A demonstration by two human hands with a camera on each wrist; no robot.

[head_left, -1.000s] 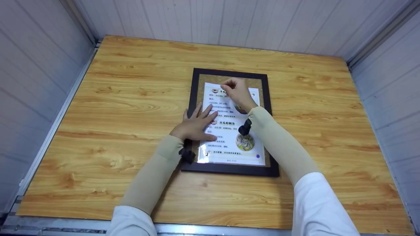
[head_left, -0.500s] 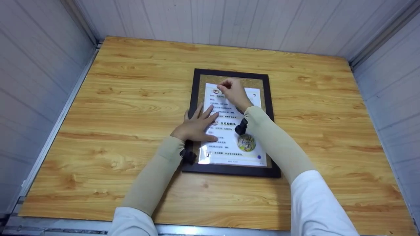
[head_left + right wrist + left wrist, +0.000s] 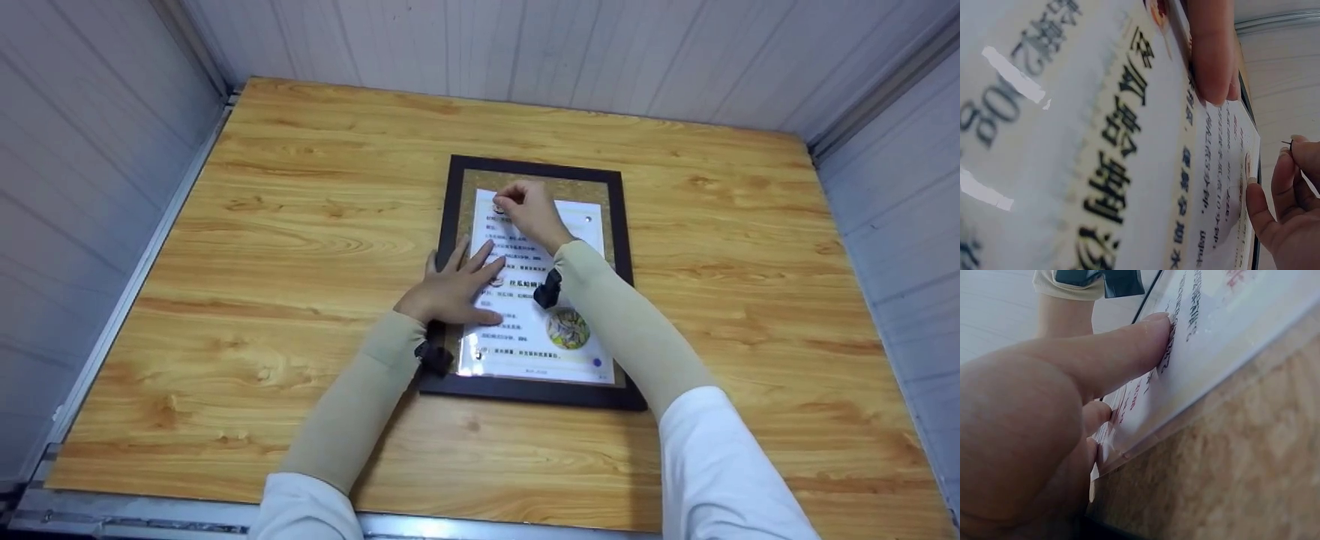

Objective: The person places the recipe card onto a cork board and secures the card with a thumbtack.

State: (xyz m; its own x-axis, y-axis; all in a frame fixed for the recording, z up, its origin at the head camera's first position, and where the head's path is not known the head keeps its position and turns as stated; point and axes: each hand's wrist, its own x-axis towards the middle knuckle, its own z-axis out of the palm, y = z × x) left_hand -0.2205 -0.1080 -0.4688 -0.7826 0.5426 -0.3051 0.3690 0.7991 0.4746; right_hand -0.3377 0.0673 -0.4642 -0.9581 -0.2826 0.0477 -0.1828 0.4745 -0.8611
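Note:
A laminated printed sheet [image 3: 525,366] lies on a cork board [image 3: 466,187] with a dark frame [image 3: 525,388]. My left hand [image 3: 454,292] rests flat across the sheet's left side and the frame, fingers spread. In the left wrist view its thumb [image 3: 1129,349] lies on the sheet, with bare cork beside it. Near the sheet's upper left corner, my right hand [image 3: 534,214] pinches a thumbtack [image 3: 1288,142] between thumb and fingertips. The right wrist view shows the tack's thin point sticking out, clear of the sheet.
A blue tack head [image 3: 597,362] sits at the sheet's lower right corner. Small round tacks show at its upper right [image 3: 589,219] and lower left [image 3: 478,355]. The wooden table [image 3: 300,225] is enclosed by pale panel walls [image 3: 480,52].
My right hand has shifted a little left over the sheet, towards its upper left corner. The left hand keeps its place on the sheet. The head view has shifted slightly.

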